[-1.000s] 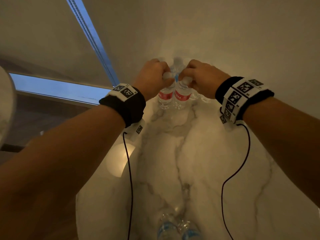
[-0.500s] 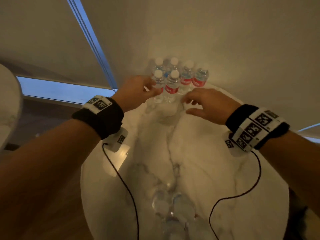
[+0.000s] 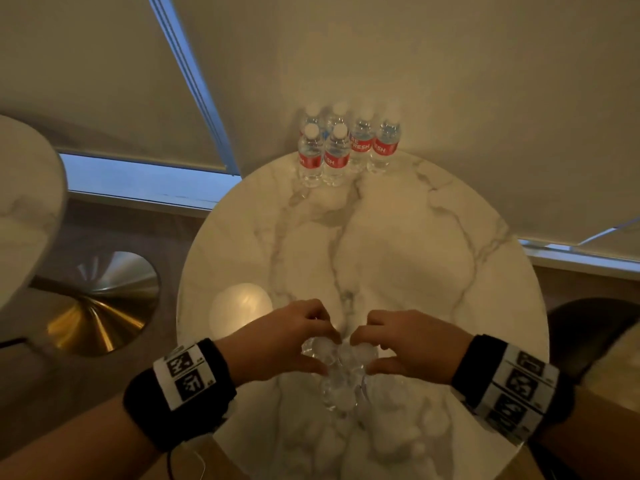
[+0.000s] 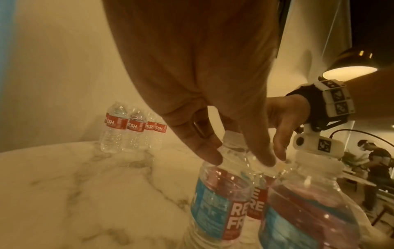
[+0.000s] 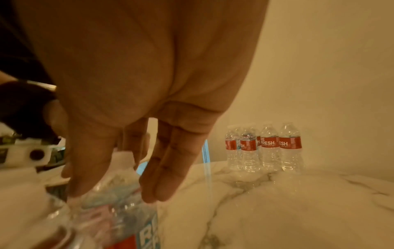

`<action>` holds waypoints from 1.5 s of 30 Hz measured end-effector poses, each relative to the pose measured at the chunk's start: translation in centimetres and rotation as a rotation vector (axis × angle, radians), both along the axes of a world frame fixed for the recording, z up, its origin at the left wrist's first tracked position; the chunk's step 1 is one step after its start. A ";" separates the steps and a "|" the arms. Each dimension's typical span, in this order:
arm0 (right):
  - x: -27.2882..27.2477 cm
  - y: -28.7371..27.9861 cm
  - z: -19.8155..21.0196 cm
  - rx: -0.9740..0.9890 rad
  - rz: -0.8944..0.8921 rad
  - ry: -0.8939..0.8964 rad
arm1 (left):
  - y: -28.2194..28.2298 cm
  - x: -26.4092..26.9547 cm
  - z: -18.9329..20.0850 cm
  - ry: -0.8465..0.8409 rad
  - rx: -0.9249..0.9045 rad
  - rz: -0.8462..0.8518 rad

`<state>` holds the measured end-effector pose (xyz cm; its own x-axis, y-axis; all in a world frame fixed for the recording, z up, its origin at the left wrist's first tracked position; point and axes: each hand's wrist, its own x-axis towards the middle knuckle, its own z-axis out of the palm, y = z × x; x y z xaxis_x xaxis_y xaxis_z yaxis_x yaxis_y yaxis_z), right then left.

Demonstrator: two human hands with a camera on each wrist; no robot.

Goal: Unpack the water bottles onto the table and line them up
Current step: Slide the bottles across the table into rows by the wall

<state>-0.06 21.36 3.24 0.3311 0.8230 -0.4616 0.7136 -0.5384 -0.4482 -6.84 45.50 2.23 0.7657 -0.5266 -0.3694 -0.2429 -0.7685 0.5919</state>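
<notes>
Several clear water bottles (image 3: 346, 147) with red labels stand in a tight group at the far edge of the round marble table (image 3: 415, 254); they also show in both wrist views (image 4: 132, 128) (image 5: 264, 146). A cluster of bottles (image 3: 343, 382) stands near the front edge. My left hand (image 3: 329, 355) (image 4: 234, 156) reaches down over one bottle (image 4: 219, 202), fingers and thumb straddling its white cap, tips on its shoulder. My right hand (image 3: 362, 355) (image 5: 116, 193) straddles the cap of a neighbouring bottle (image 5: 127, 219) the same way. Neither hand is closed on a neck.
A second marble table (image 3: 27, 209) with a brass base (image 3: 93, 306) stands to the left. A dark chair (image 3: 588, 334) sits at the right. Blinds hang close behind the far bottles. A lamp's reflection (image 3: 242, 306) lies on the table's left. A person (image 4: 375, 160) stands far off.
Both hands let go of two bottles at the far edge, leaving them standing with the group, and drew back to the near cluster.
</notes>
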 end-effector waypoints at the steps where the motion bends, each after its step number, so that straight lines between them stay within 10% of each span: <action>1: 0.1 0.2 -0.3 0.021 -0.004 -0.008 | 0.0 0.3 -0.1 0.000 -0.001 0.010; 13: 15.8 -0.4 0.8 0.033 -0.388 -0.225 | -0.8 18.8 -0.5 -0.172 0.017 0.201; 26: 32.8 3.3 -0.1 -0.034 -0.400 -0.437 | -1.4 36.2 -1.4 -0.306 0.107 0.137; 45: 28.7 1.6 1.3 0.011 -0.493 -0.366 | 0.1 32.7 0.1 -0.406 0.117 0.251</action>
